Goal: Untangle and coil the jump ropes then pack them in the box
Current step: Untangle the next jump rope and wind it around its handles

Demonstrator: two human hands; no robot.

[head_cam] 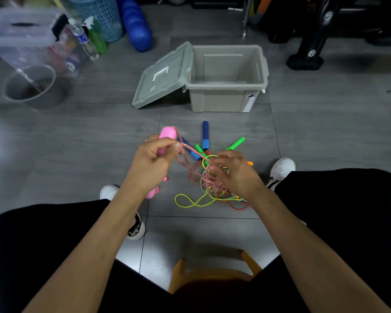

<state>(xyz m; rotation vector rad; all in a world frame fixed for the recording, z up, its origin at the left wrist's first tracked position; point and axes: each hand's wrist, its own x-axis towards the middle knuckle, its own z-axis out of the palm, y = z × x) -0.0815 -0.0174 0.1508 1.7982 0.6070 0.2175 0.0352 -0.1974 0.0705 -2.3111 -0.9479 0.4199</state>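
Nearest: orange stool [212, 274] edge between black-clad legs; white shoes [134, 227] on grey tile floor [77, 136]. Left hand [154, 161]: fingers curled round a pink handle [166, 136], thumb and forefinger pinching the red-white cord [190, 148] that runs taut from it toward the right. Right hand [235, 172]: fingers bent down into the rope tangle [212, 188], gripping red-white strands at its top. Tangle: red-white, yellow and multicolour cords knotted together on the floor between the feet, a yellow loop [190, 202] trailing out to the left. Second pink handle [152, 192] on the floor below the left wrist. Beyond the hands: blue handles [205, 134] and green handles [236, 143] fanned out, touching the tangle; an orange tip [250, 163] just right of the right hand. Farther: grey box [226, 98], open and holding no ropes, its lid [163, 77] leaning against the left side. Far left: steel pot [32, 86], clear bin [27, 39], bottle [84, 39], blue basket [102, 16].
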